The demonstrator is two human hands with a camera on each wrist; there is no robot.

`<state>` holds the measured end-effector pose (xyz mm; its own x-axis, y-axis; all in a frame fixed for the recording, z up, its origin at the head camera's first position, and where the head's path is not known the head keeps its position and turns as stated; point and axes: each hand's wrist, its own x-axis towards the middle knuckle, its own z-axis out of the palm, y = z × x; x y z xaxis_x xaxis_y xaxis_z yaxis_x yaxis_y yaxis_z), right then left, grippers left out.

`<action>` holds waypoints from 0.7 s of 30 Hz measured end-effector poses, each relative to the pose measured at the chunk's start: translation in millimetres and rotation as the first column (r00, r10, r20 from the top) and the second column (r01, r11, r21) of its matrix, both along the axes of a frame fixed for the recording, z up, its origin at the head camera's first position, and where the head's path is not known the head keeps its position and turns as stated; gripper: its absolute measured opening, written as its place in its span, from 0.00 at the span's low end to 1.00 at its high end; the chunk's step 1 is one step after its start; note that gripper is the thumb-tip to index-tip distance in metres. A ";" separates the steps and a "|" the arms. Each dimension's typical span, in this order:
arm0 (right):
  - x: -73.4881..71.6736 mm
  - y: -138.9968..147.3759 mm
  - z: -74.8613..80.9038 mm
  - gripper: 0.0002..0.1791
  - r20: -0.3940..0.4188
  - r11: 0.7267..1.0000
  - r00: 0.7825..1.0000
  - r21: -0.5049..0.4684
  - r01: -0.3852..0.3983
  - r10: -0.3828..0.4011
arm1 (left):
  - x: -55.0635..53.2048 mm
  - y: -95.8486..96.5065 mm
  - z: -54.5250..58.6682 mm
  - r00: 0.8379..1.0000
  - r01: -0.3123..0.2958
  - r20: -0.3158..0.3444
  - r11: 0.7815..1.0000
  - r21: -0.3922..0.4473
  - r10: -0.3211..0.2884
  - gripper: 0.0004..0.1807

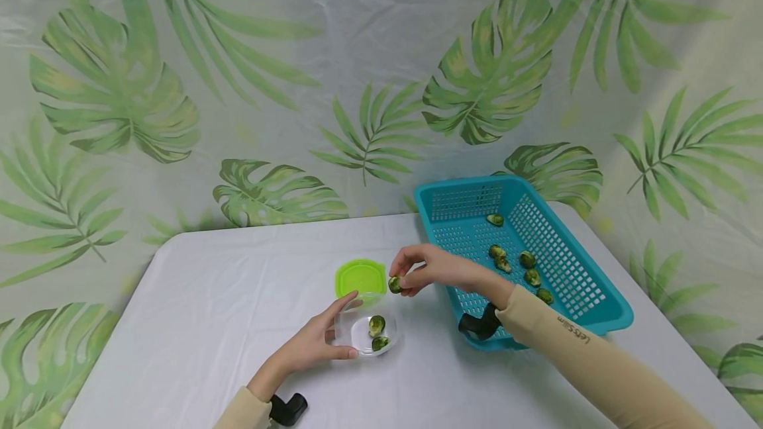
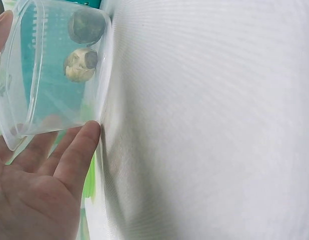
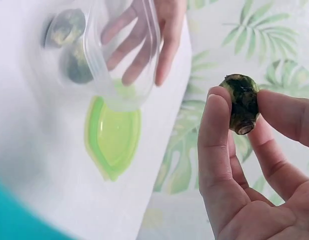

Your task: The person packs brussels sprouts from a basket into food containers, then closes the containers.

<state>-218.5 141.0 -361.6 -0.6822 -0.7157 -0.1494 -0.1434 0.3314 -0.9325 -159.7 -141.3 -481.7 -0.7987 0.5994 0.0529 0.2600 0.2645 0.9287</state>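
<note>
My right hand (image 1: 426, 267) pinches a small Brussels sprout (image 3: 241, 104) between thumb and fingertips, just above and to the right of a clear plastic container (image 1: 353, 333). The container stands on the white table, and two Brussels sprouts (image 1: 377, 326) lie inside it. My left hand (image 1: 310, 343) holds the container from its left side, thumb at the near side and fingers along the far side. In the left wrist view the fingertips (image 2: 92, 127) rest against the container wall, low by the cloth.
A bright green lid (image 1: 360, 278) lies behind the container. At the right stands a teal perforated basket (image 1: 572, 250) with several Brussels sprouts (image 1: 527, 259) in it; my right forearm reaches over its near side. A leaf-patterned curtain (image 1: 369, 85) hangs behind the white-covered table (image 1: 197, 310).
</note>
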 end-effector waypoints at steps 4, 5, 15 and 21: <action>2.3 -7.2 -3.8 0.08 0.007 1.000 1.000 0.008 -0.016 0.016 | 0.2 -0.3 -0.9 1.000 0.008 -0.010 1.000 0.004 -0.008 0.52; 2.9 -9.0 -5.0 0.08 0.008 1.000 1.000 0.012 -0.021 0.020 | 0.2 -0.4 -1.0 1.000 0.010 -0.017 1.000 0.005 -0.010 0.52; 8.8 -26.4 -16.9 0.06 -0.019 0.991 0.999 0.130 -0.037 0.040 | 0.3 -0.5 1.2 1.000 0.009 -0.012 1.000 0.004 -0.008 0.51; 14.5 -36.6 -23.6 0.07 -0.022 0.981 0.998 0.186 -0.054 0.059 | 0.1 -0.1 0.9 1.000 0.006 -0.001 1.000 0.001 -0.006 0.51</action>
<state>-204.0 104.3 -385.2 -0.6469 -0.7149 -0.2654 -0.1910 0.4889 -0.8512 -159.6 -141.4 -480.8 -0.7952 0.6039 0.0542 0.2625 0.2624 0.9286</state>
